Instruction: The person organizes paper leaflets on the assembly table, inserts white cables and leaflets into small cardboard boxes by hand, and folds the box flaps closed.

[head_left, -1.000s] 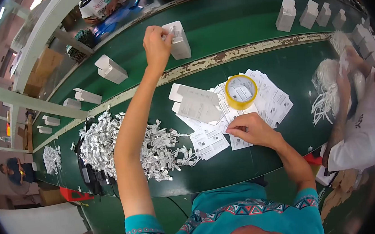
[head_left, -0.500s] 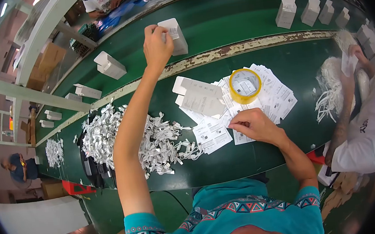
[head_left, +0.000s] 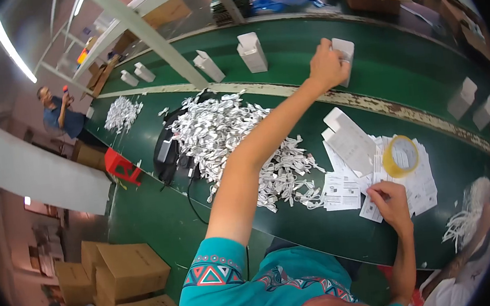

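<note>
My left hand (head_left: 330, 65) reaches across to the green belt, fingers curled against a white box (head_left: 345, 55) that stands upright with its top flap raised. Part of the box is hidden behind the fingers. Close to me, my right hand (head_left: 390, 201) hovers low over printed leaflets (head_left: 343, 191), thumb and fingers drawn together; whether a sheet is pinched there I cannot make out. Another white box (head_left: 350, 146) lies flat on the leaflets with its flaps open. Beside it a yellow tape roll (head_left: 400, 157) rests on the sheets.
A big heap of white cables (head_left: 219, 132) covers the table left of the leaflets, by a black bag (head_left: 165, 155). More open boxes, including one upright box (head_left: 252, 52), stand along the belt. A co-worker's arm (head_left: 477, 237) is at right. Cartons (head_left: 126, 270) stack at lower left.
The view has swung left, so the table's contents appear further right. My left hand stays at the upright box, its fingers lower on it. My right hand remains over the leaflets.
</note>
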`<action>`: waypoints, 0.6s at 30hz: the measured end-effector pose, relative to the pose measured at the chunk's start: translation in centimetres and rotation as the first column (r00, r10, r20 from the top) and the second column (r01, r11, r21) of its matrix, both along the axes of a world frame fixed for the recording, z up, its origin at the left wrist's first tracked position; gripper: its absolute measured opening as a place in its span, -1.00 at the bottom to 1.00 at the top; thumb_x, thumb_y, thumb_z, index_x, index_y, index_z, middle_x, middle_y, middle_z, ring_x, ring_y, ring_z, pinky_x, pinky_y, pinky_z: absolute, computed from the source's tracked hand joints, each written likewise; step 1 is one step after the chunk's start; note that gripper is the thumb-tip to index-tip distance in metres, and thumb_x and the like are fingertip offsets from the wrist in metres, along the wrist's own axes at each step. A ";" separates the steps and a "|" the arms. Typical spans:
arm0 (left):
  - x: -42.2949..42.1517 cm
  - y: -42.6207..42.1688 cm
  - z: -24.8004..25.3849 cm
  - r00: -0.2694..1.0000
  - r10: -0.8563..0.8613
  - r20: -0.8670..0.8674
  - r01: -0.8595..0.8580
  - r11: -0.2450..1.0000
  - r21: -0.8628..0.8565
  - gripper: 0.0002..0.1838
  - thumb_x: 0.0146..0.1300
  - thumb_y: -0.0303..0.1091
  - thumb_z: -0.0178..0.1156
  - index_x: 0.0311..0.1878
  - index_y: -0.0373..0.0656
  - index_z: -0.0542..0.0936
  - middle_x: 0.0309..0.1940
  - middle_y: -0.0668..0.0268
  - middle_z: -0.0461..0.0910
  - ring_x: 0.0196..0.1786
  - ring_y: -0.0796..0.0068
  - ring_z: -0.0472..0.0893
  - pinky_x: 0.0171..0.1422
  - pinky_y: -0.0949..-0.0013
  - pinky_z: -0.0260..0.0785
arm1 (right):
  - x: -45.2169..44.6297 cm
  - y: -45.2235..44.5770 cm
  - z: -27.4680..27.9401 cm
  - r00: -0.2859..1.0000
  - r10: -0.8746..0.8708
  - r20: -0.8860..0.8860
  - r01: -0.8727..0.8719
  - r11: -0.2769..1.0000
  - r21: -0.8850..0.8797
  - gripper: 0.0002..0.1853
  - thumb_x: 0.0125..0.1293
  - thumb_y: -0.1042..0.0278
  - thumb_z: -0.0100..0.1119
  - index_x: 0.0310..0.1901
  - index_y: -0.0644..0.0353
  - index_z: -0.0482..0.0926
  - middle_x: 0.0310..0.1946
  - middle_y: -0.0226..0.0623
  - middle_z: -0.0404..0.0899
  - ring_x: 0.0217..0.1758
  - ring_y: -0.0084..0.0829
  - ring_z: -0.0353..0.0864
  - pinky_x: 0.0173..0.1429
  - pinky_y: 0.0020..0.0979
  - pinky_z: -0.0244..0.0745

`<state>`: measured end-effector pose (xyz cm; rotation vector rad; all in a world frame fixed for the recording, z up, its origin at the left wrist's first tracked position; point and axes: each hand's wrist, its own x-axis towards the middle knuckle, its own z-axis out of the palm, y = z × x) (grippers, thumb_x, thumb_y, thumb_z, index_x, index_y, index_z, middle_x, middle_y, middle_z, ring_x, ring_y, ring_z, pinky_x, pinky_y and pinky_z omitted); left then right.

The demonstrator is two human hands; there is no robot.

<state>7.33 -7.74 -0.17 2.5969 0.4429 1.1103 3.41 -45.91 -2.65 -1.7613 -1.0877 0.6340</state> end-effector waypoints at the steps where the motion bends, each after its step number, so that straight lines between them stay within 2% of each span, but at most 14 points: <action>1: -0.1 0.1 -0.1 1.000 -0.002 0.001 0.002 1.000 -0.012 -0.74 0.08 -0.27 0.27 -0.24 -0.19 0.81 0.02 -0.05 0.50 0.06 -0.11 0.59 0.19 0.02 0.54 | 0.0 0.0 0.0 1.000 -0.007 -0.001 0.007 1.000 0.005 -0.90 0.32 0.52 0.35 -0.23 0.38 0.75 -0.44 -0.17 0.72 -0.46 -0.46 0.63 -0.34 -0.46 0.46; 4: -0.1 0.1 -0.4 0.999 0.038 -0.015 -0.039 0.998 -0.042 -0.74 0.09 -0.27 0.24 -0.29 -0.22 0.79 -0.02 -0.06 0.49 0.05 -0.11 0.58 0.14 0.00 0.55 | -0.2 0.1 -0.7 1.000 -0.012 0.019 0.011 1.000 0.027 -0.91 0.31 0.53 0.36 -0.24 0.39 0.74 -0.46 -0.20 0.70 -0.49 -0.48 0.60 -0.36 -0.47 0.43; 6: -0.2 0.3 -0.8 0.999 0.036 0.010 -0.035 0.997 -0.071 -0.73 0.09 -0.26 0.24 -0.33 -0.26 0.77 -0.04 -0.07 0.49 0.03 -0.11 0.59 0.11 -0.01 0.55 | -0.3 0.1 -0.5 0.998 -0.016 0.062 0.016 1.000 -0.001 -0.90 0.34 0.51 0.33 -0.26 0.40 0.72 -0.46 -0.27 0.69 -0.45 -0.54 0.64 -0.32 -0.50 0.47; 11: -0.5 1.4 -1.4 0.998 0.030 0.046 -0.025 0.995 -0.100 -0.77 0.04 -0.30 0.23 -0.47 -0.32 0.68 -0.10 -0.12 0.47 -0.08 -0.20 0.59 0.06 -0.10 0.54 | -0.4 0.3 -0.4 0.998 -0.015 0.060 0.017 0.999 -0.027 -0.90 0.34 0.52 0.33 -0.25 0.39 0.71 -0.46 -0.28 0.67 -0.44 -0.52 0.64 -0.32 -0.50 0.47; 13: -0.6 2.3 -1.4 0.999 0.049 -0.015 -0.050 0.995 -0.088 -0.79 0.04 -0.30 0.23 -0.44 -0.28 0.67 -0.14 -0.12 0.51 -0.09 -0.21 0.59 0.06 -0.09 0.53 | -0.2 0.3 -1.0 0.997 -0.007 0.073 0.009 1.000 -0.023 -0.91 0.35 0.53 0.31 -0.25 0.39 0.71 -0.47 -0.28 0.66 -0.43 -0.50 0.63 -0.31 -0.48 0.47; 14: -0.6 3.6 -2.0 0.996 -0.034 0.080 0.039 0.998 -0.054 -0.80 0.05 -0.29 0.25 -0.37 -0.25 0.66 -0.19 -0.09 0.55 -0.08 -0.17 0.60 0.06 -0.06 0.53 | -0.3 0.2 -1.3 0.997 0.016 0.076 -0.016 1.000 0.005 -0.91 0.35 0.53 0.31 -0.25 0.39 0.71 -0.47 -0.25 0.66 -0.43 -0.47 0.63 -0.31 -0.45 0.47; 15: -0.9 3.4 -1.0 0.993 -0.057 0.106 0.071 0.989 -0.133 -0.77 0.04 -0.28 0.27 -0.30 -0.25 0.65 -0.17 -0.07 0.58 -0.08 -0.11 0.61 0.04 -0.03 0.53 | 0.1 0.1 -1.3 0.995 -0.001 0.104 -0.003 0.999 0.036 -0.91 0.35 0.53 0.31 -0.26 0.39 0.71 -0.47 -0.23 0.66 -0.43 -0.43 0.64 -0.30 -0.43 0.48; 16: -1.1 3.7 -0.4 0.997 -0.067 0.023 0.069 0.995 -0.075 -0.74 0.05 -0.27 0.29 -0.29 -0.27 0.65 -0.17 -0.04 0.60 -0.08 -0.09 0.62 0.04 -0.01 0.53 | 0.1 0.1 -0.8 0.984 -0.008 0.176 -0.005 0.997 0.076 -0.91 0.35 0.52 0.32 -0.26 0.39 0.71 -0.45 -0.16 0.67 -0.42 -0.34 0.65 -0.28 -0.38 0.51; 17: -1.3 4.2 -0.6 0.995 -0.093 -0.042 0.091 0.995 -0.041 -0.70 0.09 -0.21 0.28 -0.27 -0.31 0.66 -0.16 -0.06 0.61 -0.08 -0.09 0.62 0.04 -0.02 0.52 | 0.0 0.0 0.1 0.978 0.016 0.209 -0.020 1.000 0.016 -0.90 0.33 0.50 0.36 -0.25 0.38 0.72 -0.41 -0.11 0.70 -0.41 -0.28 0.66 -0.26 -0.37 0.54; 18: -1.1 5.9 -1.2 0.978 -0.157 -0.141 0.152 0.987 -0.048 -0.66 0.16 -0.15 0.25 -0.25 -0.29 0.69 -0.16 -0.09 0.62 -0.07 -0.10 0.62 0.06 -0.04 0.52 | -0.1 0.2 0.1 0.993 -0.012 0.113 0.012 1.000 0.000 -0.89 0.31 0.45 0.38 -0.25 0.33 0.73 -0.38 -0.09 0.72 -0.37 -0.17 0.70 -0.25 -0.29 0.57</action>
